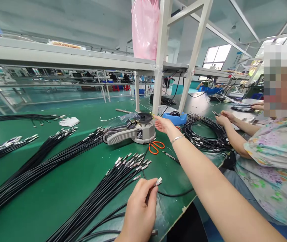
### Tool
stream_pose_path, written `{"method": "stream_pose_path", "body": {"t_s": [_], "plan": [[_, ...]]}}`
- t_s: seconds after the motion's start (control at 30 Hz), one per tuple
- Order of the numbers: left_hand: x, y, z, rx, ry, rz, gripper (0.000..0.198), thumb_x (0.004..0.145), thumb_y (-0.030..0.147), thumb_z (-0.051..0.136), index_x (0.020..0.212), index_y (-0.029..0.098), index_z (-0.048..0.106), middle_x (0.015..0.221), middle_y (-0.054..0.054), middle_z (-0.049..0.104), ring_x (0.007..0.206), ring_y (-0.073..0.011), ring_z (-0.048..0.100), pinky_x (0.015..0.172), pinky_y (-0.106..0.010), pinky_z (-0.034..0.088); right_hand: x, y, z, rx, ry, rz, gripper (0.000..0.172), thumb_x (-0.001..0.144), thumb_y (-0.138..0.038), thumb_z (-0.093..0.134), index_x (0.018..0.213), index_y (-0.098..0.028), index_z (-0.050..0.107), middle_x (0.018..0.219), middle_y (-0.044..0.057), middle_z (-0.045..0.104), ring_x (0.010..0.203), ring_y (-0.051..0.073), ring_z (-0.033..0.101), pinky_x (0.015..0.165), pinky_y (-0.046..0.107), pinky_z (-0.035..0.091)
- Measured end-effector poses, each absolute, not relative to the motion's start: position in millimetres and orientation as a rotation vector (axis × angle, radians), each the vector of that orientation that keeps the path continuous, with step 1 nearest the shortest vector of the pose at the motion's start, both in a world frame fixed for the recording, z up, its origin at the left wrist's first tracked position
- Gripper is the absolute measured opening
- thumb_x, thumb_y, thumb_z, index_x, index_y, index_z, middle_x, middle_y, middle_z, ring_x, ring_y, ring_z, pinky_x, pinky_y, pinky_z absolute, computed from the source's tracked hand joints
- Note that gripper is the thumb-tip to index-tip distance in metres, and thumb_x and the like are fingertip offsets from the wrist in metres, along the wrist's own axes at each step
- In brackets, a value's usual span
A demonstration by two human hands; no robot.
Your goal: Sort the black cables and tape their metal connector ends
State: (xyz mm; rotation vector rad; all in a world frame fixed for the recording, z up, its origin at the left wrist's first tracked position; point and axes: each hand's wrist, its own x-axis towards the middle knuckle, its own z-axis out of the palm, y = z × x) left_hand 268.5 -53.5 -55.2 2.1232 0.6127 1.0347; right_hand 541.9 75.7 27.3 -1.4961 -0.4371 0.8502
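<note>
My left hand (142, 205) pinches a black cable near its silver connector (159, 181), low in front of me. The cable's run is partly hidden by my hand. My right hand (164, 125) stretches to a grey round tape dispenser (145, 131), its index fingertip at the top rim by a small yellow bit. The fingers are loosely spread, and the thumb is hidden. Just left of my left hand lies a fanned bundle of black cables (108, 188) with silver connectors. Orange-handled scissors (155, 147) rest below the dispenser.
More black cable bundles (55, 164) lie across the green table (65, 201) at left, near a white glove (69, 121). A pen-like tool (170, 156) and coiled cables (203, 134) lie to the right. White shelf posts (158, 87) rise behind the dispenser. A co-worker's hands (225, 117) work at right.
</note>
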Motion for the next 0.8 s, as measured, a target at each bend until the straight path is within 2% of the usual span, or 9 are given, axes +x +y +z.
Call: {"method": "stream_pose_path", "body": {"t_s": [0.27, 0.47, 0.53, 0.8], "plan": [[264.1, -53.8, -54.2, 2.078, 0.666, 1.017, 0.018, 0.088, 0.021, 0.050, 0.100, 0.023, 0.062, 0.081, -0.001, 0.062, 0.074, -0.0129, 0.060, 0.067, -0.023, 0.050, 527.3, 79.2, 25.0, -1.430, -0.476, 0.805, 0.029, 0.090, -0.029, 0.054, 0.115, -0.014, 0.055, 0.114, 0.009, 0.058, 0.094, 0.020, 0.060, 0.079, 0.039, 0.052], [267.9, -54.6, -52.3, 2.043, 0.720, 0.998, 0.012, 0.087, 0.024, 0.050, 0.092, 0.021, 0.061, 0.079, -0.001, 0.061, 0.070, -0.0136, 0.059, 0.064, -0.025, 0.049, 516.7, 28.8, 3.2, -1.404, -0.537, 0.732, 0.019, 0.088, -0.029, 0.057, 0.098, -0.012, 0.060, 0.093, 0.004, 0.063, 0.074, 0.013, 0.061, 0.064, 0.028, 0.053], [269.4, -54.9, -52.8, 2.068, 0.693, 0.986, 0.011, 0.087, 0.024, 0.050, 0.090, 0.022, 0.061, 0.077, -0.001, 0.061, 0.069, -0.0135, 0.059, 0.063, -0.025, 0.049, 522.0, 27.1, 2.6, -1.427, -0.508, 0.743, 0.020, 0.089, -0.030, 0.056, 0.096, -0.012, 0.060, 0.091, 0.004, 0.063, 0.073, 0.012, 0.061, 0.063, 0.027, 0.053], [265.7, -54.3, -56.2, 2.093, 0.644, 0.998, 0.012, 0.089, 0.022, 0.049, 0.094, 0.022, 0.059, 0.080, -0.001, 0.061, 0.072, -0.0134, 0.059, 0.065, -0.024, 0.049, 536.0, 82.1, 28.4, -1.473, -0.414, 0.814, 0.028, 0.090, -0.030, 0.054, 0.114, -0.015, 0.055, 0.112, 0.008, 0.059, 0.092, 0.019, 0.061, 0.077, 0.038, 0.053]]}}
